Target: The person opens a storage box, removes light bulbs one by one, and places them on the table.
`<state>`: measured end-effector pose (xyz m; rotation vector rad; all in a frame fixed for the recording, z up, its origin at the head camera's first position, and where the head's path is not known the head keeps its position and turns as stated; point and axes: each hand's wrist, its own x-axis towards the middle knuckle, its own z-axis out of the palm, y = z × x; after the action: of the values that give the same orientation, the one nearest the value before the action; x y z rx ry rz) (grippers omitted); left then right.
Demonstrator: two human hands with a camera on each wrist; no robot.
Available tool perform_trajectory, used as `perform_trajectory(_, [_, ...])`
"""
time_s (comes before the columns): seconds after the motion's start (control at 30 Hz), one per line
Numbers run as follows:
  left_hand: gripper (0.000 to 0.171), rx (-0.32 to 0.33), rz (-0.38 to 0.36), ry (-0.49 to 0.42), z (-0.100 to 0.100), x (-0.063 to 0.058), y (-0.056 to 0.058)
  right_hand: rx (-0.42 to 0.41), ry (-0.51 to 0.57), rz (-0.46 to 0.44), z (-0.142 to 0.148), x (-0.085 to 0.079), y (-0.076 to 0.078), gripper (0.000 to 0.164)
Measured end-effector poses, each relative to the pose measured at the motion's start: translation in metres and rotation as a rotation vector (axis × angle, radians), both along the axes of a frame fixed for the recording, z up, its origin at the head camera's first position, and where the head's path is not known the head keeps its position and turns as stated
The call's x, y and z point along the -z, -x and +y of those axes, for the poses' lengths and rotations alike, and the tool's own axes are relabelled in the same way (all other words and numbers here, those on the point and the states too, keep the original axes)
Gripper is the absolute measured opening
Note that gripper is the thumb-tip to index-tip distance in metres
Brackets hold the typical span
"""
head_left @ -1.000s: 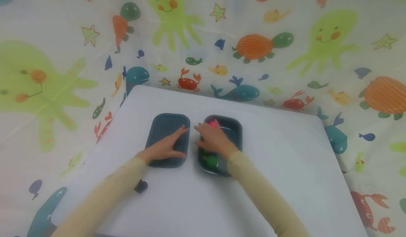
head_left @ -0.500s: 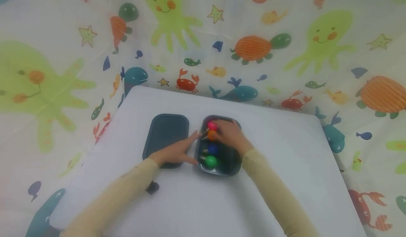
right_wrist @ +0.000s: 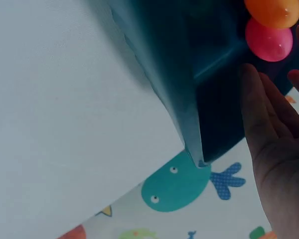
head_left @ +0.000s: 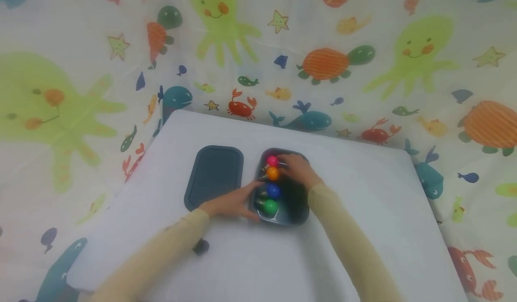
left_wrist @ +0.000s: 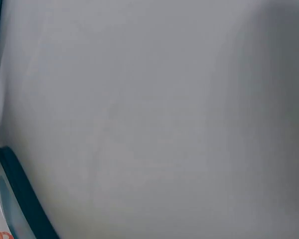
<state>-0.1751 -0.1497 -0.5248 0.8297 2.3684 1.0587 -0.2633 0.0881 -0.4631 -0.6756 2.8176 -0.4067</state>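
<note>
Now that the left hand, spread wide, is reaching the box, both hands are working there | right hand is stretching straight fingers near pink bulb | four bulbs are lying inside

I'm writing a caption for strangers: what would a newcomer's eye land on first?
Probably the pink bulb, orange bulb, blue bulb and green bulb down the left side of the dark tray. The right hand is beside the first two. Behind the white table, bright sea-creature cloth also stands out.
</note>
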Motion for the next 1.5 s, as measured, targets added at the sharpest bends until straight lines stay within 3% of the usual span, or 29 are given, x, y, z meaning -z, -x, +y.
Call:
perform_trajectory(0.23, [0.105,-0.02,-0.037,-0.05,0.004,0.002,-0.001,0.072,0.056,-0.111,-0.002,0.003,0.012,0.048])
perform_trajectory(0.47, [0.103,-0.028,-0.093,-0.054,0.006,0.003,0.002,0.085,0.053,-0.103,-0.005,0.004,0.02,0.048])
perform_trajectory(0.8, [0.104,-0.008,-0.123,-0.069,0.009,0.003,0.004,0.101,0.101,-0.061,-0.012,0.013,0.024,0.026])
perform_trajectory(1.0, [0.103,-0.005,-0.13,-0.076,0.009,0.002,0.005,0.129,0.112,-0.024,-0.014,0.016,0.025,0.021])
perform_trajectory(1.3, [0.102,-0.007,-0.134,-0.087,0.007,-0.004,0.008,0.147,0.138,-0.026,-0.016,0.018,0.031,0.021])
perform_trajectory(1.5, [0.103,-0.033,-0.144,-0.065,0.003,-0.008,0.01,0.177,0.183,-0.028,-0.011,0.007,0.034,0.026])
